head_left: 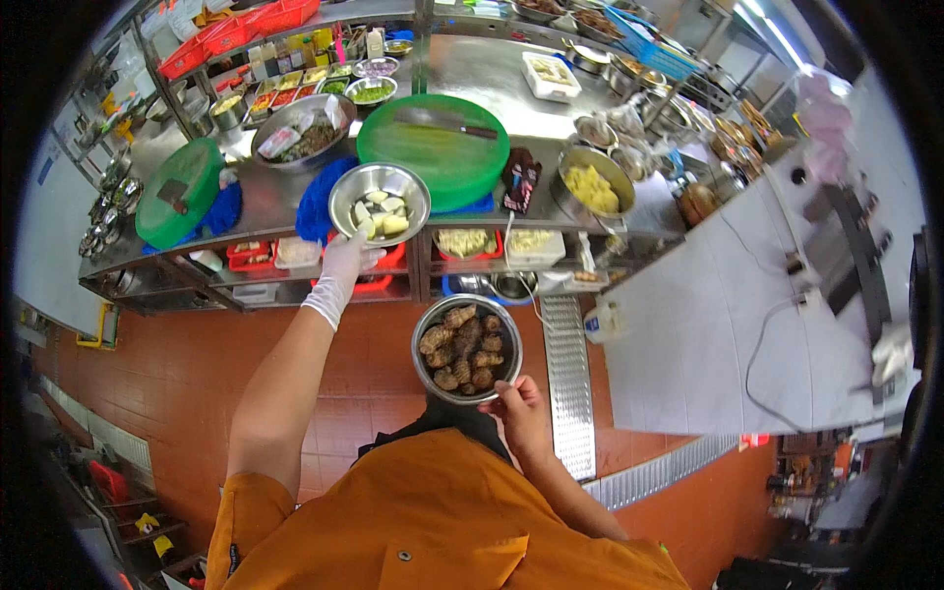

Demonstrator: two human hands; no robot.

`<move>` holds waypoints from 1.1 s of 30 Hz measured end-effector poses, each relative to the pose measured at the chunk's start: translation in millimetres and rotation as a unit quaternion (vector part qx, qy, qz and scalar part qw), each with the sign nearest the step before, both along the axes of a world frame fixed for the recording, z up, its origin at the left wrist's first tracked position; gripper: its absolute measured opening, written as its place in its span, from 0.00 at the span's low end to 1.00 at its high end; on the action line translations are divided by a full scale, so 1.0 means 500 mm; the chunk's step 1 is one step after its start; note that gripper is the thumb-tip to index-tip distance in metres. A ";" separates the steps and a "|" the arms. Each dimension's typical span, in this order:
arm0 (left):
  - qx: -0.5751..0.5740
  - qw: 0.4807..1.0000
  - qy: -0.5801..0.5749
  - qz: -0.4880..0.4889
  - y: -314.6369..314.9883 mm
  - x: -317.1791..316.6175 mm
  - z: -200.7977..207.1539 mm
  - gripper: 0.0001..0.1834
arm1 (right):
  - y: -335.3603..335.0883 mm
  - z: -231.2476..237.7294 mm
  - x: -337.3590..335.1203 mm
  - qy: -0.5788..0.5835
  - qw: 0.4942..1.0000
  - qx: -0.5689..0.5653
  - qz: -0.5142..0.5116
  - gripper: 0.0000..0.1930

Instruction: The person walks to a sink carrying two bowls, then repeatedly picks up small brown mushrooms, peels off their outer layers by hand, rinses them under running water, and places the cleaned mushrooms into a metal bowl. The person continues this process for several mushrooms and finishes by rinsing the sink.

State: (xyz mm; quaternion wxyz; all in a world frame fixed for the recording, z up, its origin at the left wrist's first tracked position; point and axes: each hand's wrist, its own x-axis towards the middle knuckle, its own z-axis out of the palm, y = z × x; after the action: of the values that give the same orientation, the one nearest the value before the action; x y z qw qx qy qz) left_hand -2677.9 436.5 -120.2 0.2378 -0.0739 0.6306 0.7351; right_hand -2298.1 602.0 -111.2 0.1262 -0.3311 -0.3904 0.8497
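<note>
My left hand (pixel 346 264), in a white glove, grips the near rim of a steel bowl (pixel 381 175) held out at the counter's front edge. Pale peeled chunks (pixel 385 218) lie in that bowl. Closer to my body, my bare right hand (pixel 521 408) pinches the rim of a second steel bowl (pixel 417 360). Brown, rough-skinned tubers (pixel 460 346), which look like small unpeeled taro, fill much of it. Just beyond the left bowl is a round green cutting board (pixel 433 138) with a cleaver (pixel 447 127) on it.
A pot of yellow chunks (pixel 593 185) stands right of the board, and a large metal bowl (pixel 305 133) stands left. Another green board (pixel 182 192) leans at the far left. A white cabinet (pixel 728 324) rises at right. A metal drain grate (pixel 567 383) crosses the red tiled floor (pixel 344 393).
</note>
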 end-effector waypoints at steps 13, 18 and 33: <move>-0.012 0.989 -0.149 -0.010 0.284 -0.643 -0.115 0.28 | 0.298 0.001 -0.712 -0.070 0.992 -0.008 0.104 0.07; -0.025 0.979 -0.011 -0.201 0.085 -0.561 -0.105 0.20 | 0.199 -0.026 -0.837 -0.105 0.973 0.044 0.199 0.08; -0.069 0.952 -0.032 0.297 -0.945 0.381 0.015 0.16 | -0.778 0.083 -0.747 0.103 0.553 0.372 0.738 0.12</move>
State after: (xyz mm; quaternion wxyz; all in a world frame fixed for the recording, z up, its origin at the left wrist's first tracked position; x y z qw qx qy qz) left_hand -2487.4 -36.2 -112.7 0.0228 -0.2980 0.6215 0.7242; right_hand -2671.8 213.1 -69.8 -0.3940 0.2395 -0.7635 0.4522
